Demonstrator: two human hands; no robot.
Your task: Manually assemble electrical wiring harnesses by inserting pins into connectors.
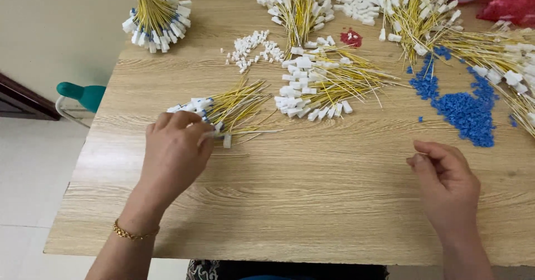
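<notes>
Surface: wooden table, pale oak grain, near edge at the bottom of view. Pale tiled floor to the left; cream wall behind; teal chair beside the table's left edge.

Left hand: fingers curled down on the near end of a small loose bundle of yellow wires with white connectors, pinching one white connector. Gold bracelet on the wrist.

Right hand: resting on bare table, well apart from the left, fingertips pinched narrow; whether they hold anything cannot be told.

Also on table: larger wire pile at centre; loose white housings; blue plastic pieces at right; small red pieces; tied wire sheaf standing at the far left corner.
</notes>
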